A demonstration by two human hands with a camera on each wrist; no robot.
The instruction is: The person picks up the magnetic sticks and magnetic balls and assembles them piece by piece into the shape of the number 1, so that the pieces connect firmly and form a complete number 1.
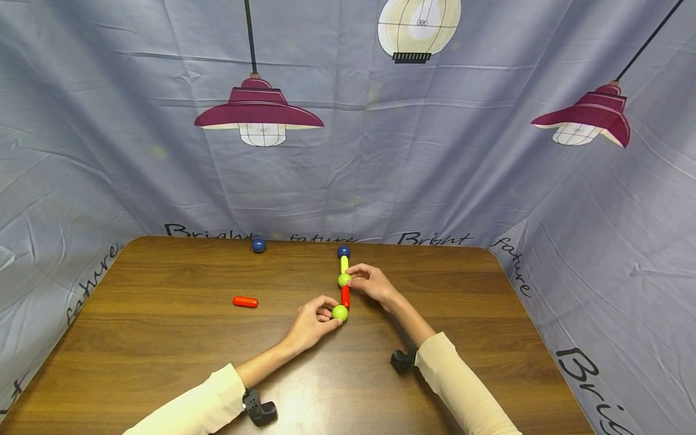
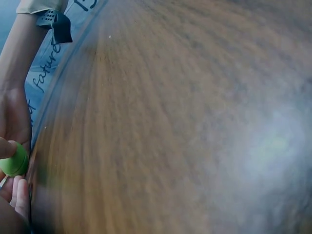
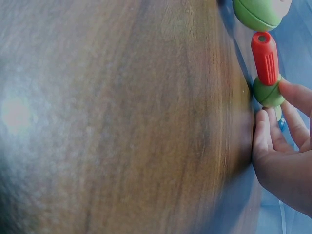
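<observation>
My left hand (image 1: 312, 325) pinches a green ball (image 1: 339, 312) at the near end of a row of pieces. Beyond it lies a red rod (image 1: 345, 296), its near end close to that ball; whether they touch I cannot tell. The red rod's far end meets a second green ball (image 1: 344, 280), which my right hand (image 1: 374, 285) holds between thumb and fingers. From there a yellow-green rod (image 1: 344, 264) runs to a dark blue ball (image 1: 344, 252). In the right wrist view the red rod (image 3: 265, 58) stands against the held green ball (image 3: 268, 92).
A loose red rod (image 1: 245, 302) lies on the wooden table (image 1: 163, 338) to the left. Another blue ball (image 1: 258, 245) sits near the table's back edge. A grey-blue curtain (image 1: 348, 169) with printed lamps hangs behind.
</observation>
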